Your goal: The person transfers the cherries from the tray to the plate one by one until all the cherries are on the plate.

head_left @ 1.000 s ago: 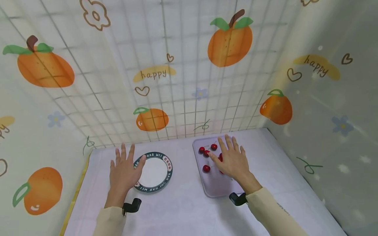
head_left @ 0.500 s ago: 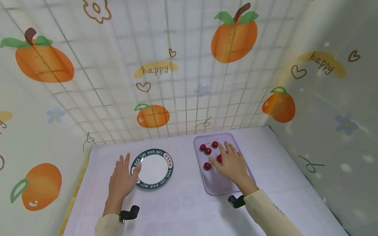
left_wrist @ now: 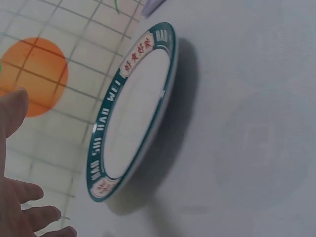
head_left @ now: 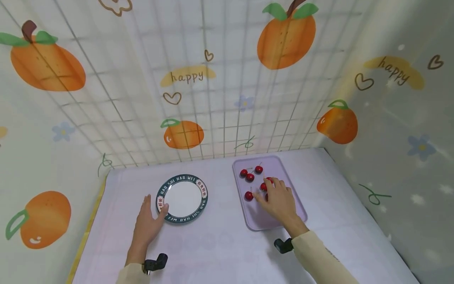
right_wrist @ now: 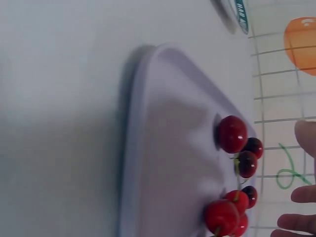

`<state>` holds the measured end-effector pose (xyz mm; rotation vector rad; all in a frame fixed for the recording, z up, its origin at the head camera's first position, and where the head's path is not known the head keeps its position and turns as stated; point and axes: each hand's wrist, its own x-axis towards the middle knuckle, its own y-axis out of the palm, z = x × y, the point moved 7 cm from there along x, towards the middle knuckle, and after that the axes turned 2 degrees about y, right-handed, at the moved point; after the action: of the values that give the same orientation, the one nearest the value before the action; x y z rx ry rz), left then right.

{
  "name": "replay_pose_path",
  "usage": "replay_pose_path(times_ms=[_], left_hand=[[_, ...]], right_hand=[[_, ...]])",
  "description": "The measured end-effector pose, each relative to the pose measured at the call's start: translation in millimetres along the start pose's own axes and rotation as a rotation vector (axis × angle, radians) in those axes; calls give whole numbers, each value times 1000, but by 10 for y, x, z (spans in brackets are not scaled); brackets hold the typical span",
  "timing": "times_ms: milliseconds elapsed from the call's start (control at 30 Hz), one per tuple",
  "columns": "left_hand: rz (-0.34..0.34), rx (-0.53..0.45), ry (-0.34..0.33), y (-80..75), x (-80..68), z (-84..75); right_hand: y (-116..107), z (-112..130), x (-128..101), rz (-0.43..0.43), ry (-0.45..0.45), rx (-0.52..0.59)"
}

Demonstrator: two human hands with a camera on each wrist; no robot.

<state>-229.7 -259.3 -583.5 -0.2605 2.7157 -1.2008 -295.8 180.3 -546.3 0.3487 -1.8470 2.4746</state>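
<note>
My right hand (head_left: 281, 203) hovers low over a lilac tray (head_left: 257, 219), its fingers bent down above the cherries and the thumb near a single cherry (head_left: 249, 195). Between thumb and fingertips nothing is held; in the right wrist view the fingers (right_wrist: 302, 194) are apart from the red cherries (right_wrist: 232, 134). Some cherries are partly hidden under this hand. My left hand (head_left: 146, 225) is at the left side of a white plate (head_left: 182, 199) with a dark green lettered rim. Its thumb overlaps the rim in the head view, while the left wrist view shows a gap between the fingers (left_wrist: 42, 216) and the plate.
A white cloth (head_left: 216, 244) covers the table, with a yellow edge (head_left: 86, 232) on the left. Behind it rises a curtain printed with oranges (head_left: 183, 135) and grid lines. A grey-white side wall (head_left: 397, 169) stands at the right.
My right hand has lowered toward the cherries, its fingers bending more. My left hand has drawn back toward me, uncovering more of the plate's left rim. The head view has tilted downward slightly.
</note>
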Motion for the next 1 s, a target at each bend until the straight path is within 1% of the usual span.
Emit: replay_pose_path(times_ms=[200,333,533,633,867,1000], left_hand=[[1,-58,-23,154,13,192],[3,-86,-26,234,-3,256],[4,-170,22,346,-14,301],[5,-199,38,384,1,334],[-1,-358,99,419,27,368],[-1,-378,104,443,28,399]], right_hand=[[96,-16,-2,-27,-5,-7],[141,-12,7,-56,-25,15],[166,19,27,-149,-98,93],[180,41,45,-178,-134,125],[261,49,86,-178,-158,149],[317,49,103,-166,-152,156]])
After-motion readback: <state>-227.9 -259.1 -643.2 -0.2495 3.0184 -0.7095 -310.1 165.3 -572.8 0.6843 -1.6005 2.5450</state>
